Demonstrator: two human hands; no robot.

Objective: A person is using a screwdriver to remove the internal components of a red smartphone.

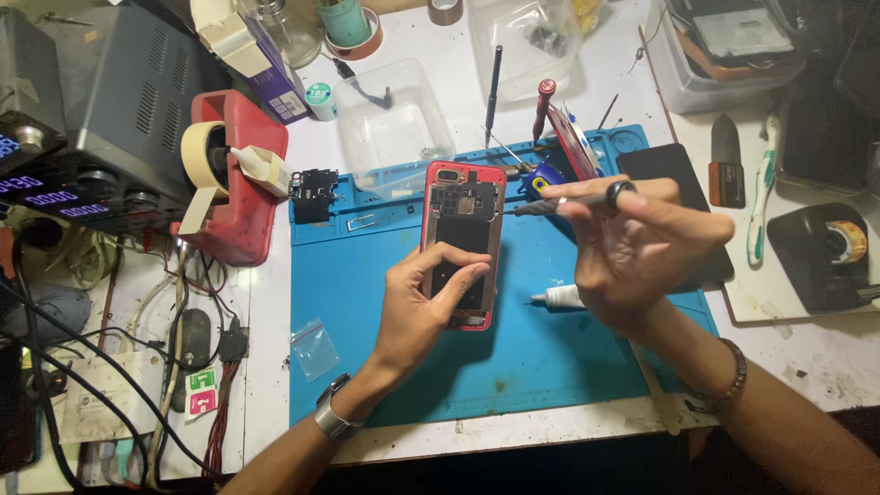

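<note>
Left hand (417, 307) steadies opened phone (464, 240) mid-mat (367, 302); right hand (632, 247) holds screwdriver (573, 202).

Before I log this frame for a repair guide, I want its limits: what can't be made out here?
Head view only:
- Tip of the screwdriver in the right hand: too small to see whether it touches the opened phone.
- Phone's lower part: covered by the left hand.
- White tube: mostly behind the right hand.
- Grey box: cut off by the left edge.
</note>
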